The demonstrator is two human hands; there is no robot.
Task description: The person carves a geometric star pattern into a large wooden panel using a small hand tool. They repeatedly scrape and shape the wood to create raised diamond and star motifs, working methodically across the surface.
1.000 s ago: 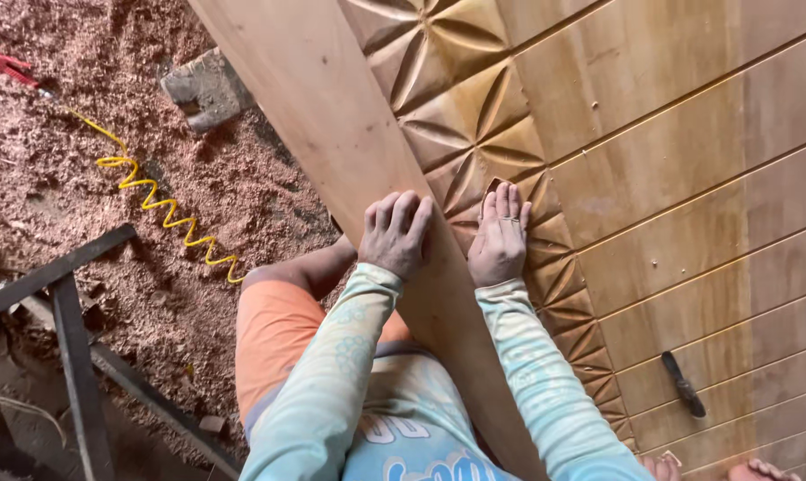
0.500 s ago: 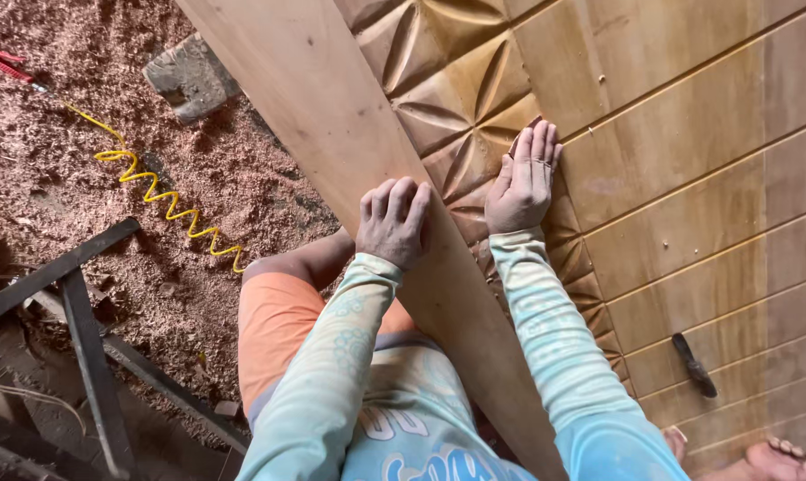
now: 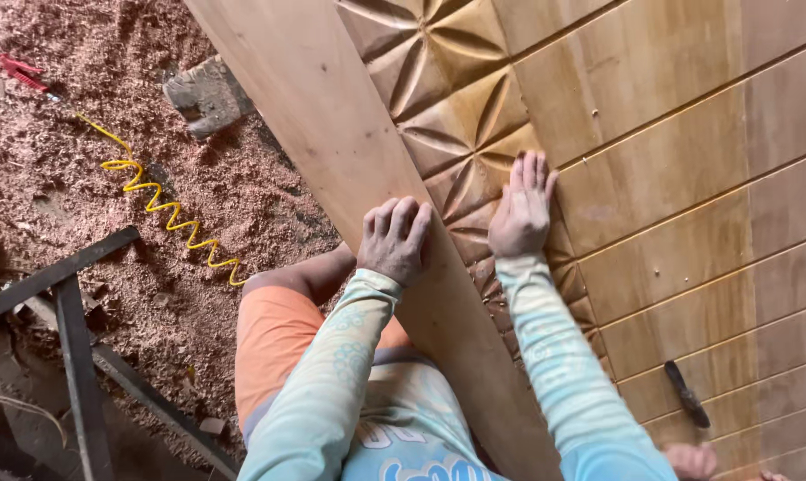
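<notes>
A large wooden door panel (image 3: 688,178) lies flat, with a smooth side board (image 3: 332,134), a strip of carved leaf-pattern squares (image 3: 447,116) and grooved planks. My left hand (image 3: 394,239) rests with bent fingers on the smooth board. My right hand (image 3: 521,207) lies flat, fingers straight and together, on the carved strip. Neither hand holds anything. Both arms wear pale patterned sleeves.
Sawdust covers the floor (image 3: 109,267) at left. A coiled yellow hose (image 3: 167,209) runs across it to a red fitting (image 3: 20,71). A grey stone block (image 3: 207,93) sits by the board. A dark metal frame (image 3: 65,312) stands lower left. A dark tool (image 3: 686,394) lies on the planks.
My right hand has slid forward along the carved strip, away from my body, while the left hand stayed on the smooth board.
</notes>
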